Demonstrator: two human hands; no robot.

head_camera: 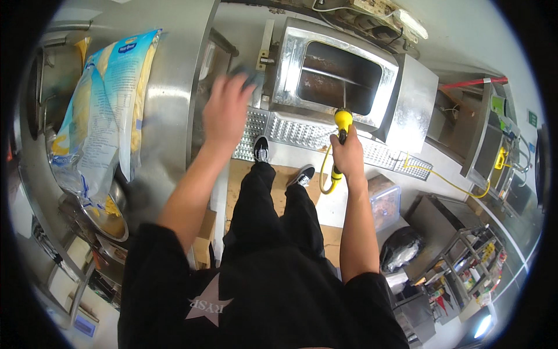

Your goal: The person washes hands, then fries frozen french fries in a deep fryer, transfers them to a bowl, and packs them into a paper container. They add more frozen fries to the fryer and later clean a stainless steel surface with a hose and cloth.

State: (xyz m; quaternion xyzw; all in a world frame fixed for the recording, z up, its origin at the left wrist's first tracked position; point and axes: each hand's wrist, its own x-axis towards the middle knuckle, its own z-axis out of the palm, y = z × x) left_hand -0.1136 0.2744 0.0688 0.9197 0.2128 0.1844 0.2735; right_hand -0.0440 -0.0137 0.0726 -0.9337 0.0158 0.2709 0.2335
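My right hand point(349, 150) grips a yellow and black hose spray nozzle point(344, 118), its head pointing at a stainless steel box point(285, 70). The box has a rectangular opening point(340, 78) with brown staining inside and a rod across it. From the nozzle's lower end a yellow hose point(324, 174) loops beside my wrist. My left hand point(229, 109) is blurred, raised to the left of the box. A dark grey thing point(247, 77) shows at its fingertips; blur hides what it is and whether I hold it.
Plastic bags of fries point(109, 100) lie on a steel counter point(168, 109) at left, beside a metal bowl point(114, 222). Studded metal floor grating point(301, 131) runs below the box. Hose point(453, 185) crosses toward a sink area at right. A plastic bin point(386, 207) and black bag point(401, 248) stand right.
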